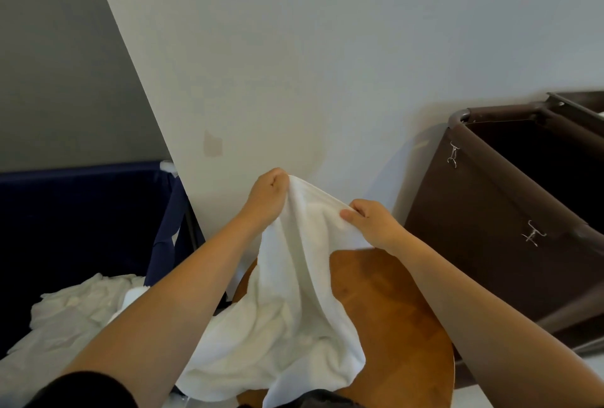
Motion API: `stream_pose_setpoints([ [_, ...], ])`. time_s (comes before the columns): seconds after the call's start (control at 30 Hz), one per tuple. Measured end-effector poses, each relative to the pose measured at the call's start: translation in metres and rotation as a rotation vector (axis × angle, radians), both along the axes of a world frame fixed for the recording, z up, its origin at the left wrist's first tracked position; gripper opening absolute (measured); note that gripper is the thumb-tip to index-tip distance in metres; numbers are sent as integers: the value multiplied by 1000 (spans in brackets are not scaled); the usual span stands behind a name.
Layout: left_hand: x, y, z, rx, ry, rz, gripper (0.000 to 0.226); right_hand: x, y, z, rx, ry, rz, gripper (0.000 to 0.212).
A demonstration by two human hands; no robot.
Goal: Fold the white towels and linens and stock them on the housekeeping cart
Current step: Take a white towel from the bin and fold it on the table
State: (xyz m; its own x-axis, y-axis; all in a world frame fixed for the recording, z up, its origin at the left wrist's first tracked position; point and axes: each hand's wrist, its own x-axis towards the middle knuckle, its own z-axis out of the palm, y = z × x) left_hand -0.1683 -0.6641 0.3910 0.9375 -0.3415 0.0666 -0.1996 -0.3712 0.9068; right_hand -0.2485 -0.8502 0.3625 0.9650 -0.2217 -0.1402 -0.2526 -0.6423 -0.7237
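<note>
A white towel (294, 293) hangs from both my hands above a round wooden table (392, 309), and its lower part lies bunched on the tabletop. My left hand (268, 195) grips the towel's top edge in a closed fist. My right hand (369, 224) pinches the same edge a little lower and to the right. A heap of crumpled white linens (75, 316) lies in the dark blue fabric bin (65, 211) at the left. The brown housekeeping cart (510, 211) stands at the right, with its dark bag open at the top.
A white wall (327, 64) rises directly behind the table. Metal hooks (452, 154) hang on the cart's brown side. The blue bin's corner post stands close to the table's left edge.
</note>
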Motion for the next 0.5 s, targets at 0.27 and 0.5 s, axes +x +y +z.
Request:
stream_pose_setpoints([
  [0.27, 5, 8, 9, -166, -31, 132, 37, -5, -15, -4, -21, -108, -191, 37],
  [0.5, -5, 1, 7, 160, -62, -157, 17, -10, 5, 29, -183, -221, -90, 20],
])
